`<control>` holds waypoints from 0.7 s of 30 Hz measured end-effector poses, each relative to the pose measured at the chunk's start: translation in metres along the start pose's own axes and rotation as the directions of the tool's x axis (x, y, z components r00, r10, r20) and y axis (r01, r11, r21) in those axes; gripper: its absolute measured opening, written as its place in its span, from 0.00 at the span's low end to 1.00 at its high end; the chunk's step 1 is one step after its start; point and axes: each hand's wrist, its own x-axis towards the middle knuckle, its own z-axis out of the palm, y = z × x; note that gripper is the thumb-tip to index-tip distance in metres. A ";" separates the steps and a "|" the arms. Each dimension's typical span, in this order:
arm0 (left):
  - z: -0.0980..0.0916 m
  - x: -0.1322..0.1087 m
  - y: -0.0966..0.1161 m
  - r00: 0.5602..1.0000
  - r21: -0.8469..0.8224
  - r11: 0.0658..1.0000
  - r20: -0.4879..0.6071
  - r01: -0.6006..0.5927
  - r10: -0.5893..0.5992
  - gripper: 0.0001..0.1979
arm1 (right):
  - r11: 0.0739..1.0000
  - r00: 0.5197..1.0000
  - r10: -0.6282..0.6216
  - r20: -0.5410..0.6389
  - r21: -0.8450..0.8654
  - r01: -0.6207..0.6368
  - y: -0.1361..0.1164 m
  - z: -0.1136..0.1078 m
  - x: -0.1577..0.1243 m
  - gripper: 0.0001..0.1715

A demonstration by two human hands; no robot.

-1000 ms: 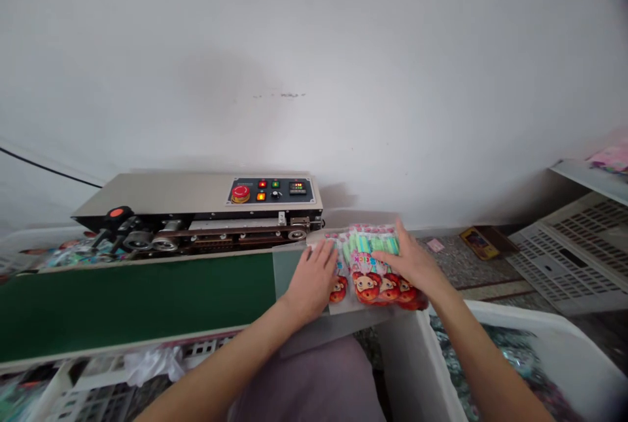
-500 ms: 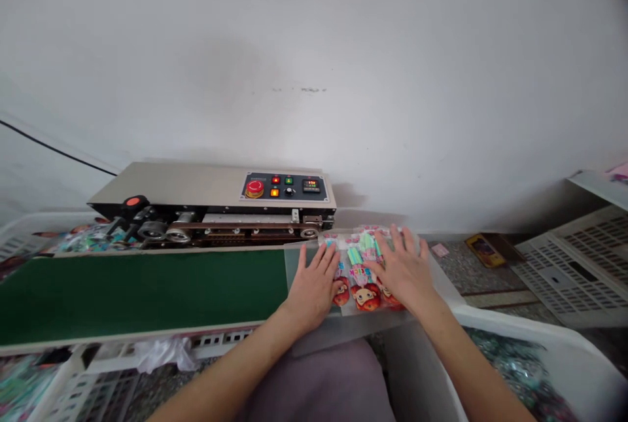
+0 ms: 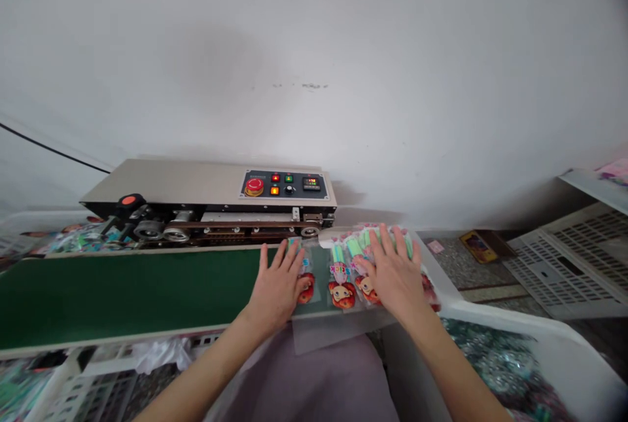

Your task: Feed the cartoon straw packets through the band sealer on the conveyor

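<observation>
My left hand (image 3: 279, 283) lies flat, fingers spread, on a clear packet (image 3: 307, 286) printed with a red-haired cartoon figure, at the right part of the green conveyor belt (image 3: 147, 291). Under my right hand (image 3: 396, 271), also spread flat, is a row of overlapping packets of the same kind; one packet (image 3: 342, 284) shows fully left of it. These rest on a translucent plastic sheet (image 3: 333, 330) at the belt's end. Behind the belt stands a band sealing machine (image 3: 196, 183) with lit buttons, a red stop knob (image 3: 254, 187) and a digital display (image 3: 311, 184).
At the lower right is a white bin (image 3: 554, 337) with shiny packets inside. Plastic crates (image 3: 569, 271) and a yellow box (image 3: 481, 246) sit on the floor at right. More packets (image 3: 81, 239) lie in a container behind the belt's left end. A white wall rises behind.
My left hand has slid left onto the belt, taking one packet away from the row. My right hand has shifted slightly left, and the packets under it are more spread out.
</observation>
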 end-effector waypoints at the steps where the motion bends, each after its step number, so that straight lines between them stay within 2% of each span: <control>1: -0.004 -0.003 -0.002 1.000 0.004 1.000 -0.007 0.024 -0.024 0.27 | 1.000 1.000 -0.024 -0.015 0.007 0.024 0.001 0.001 -0.006 0.32; 3: -0.007 -0.006 0.004 1.000 -0.008 1.000 -0.021 0.020 -0.020 0.26 | 0.998 0.998 -0.058 -0.040 0.025 0.059 -0.002 0.004 -0.016 0.29; 5: -0.004 -0.003 0.020 0.997 -0.041 0.997 -0.027 -0.069 0.068 0.25 | 0.997 0.997 -0.057 -0.060 0.043 0.060 -0.010 0.007 -0.020 0.27; 8: 0.011 0.008 0.051 0.970 -0.076 0.967 -0.021 -0.243 0.242 0.27 | 0.997 0.996 -0.030 -0.087 0.068 0.036 -0.025 0.008 -0.015 0.27; 10: 0.021 0.016 0.064 0.962 -0.072 0.959 -0.025 -0.273 0.272 0.28 | 0.991 0.993 -0.092 -0.078 0.090 0.099 -0.030 0.007 -0.010 0.28; 13: 0.028 0.020 0.068 0.968 -0.060 0.966 -0.030 -0.252 0.250 0.29 | 0.969 0.976 -0.218 -0.025 0.116 0.219 -0.027 0.004 -0.008 0.27; 21: 0.013 0.021 0.059 0.992 -0.050 0.991 0.013 -0.122 0.123 0.28 | 0.982 0.983 -0.179 -0.047 0.052 0.181 -0.010 0.005 -0.012 0.26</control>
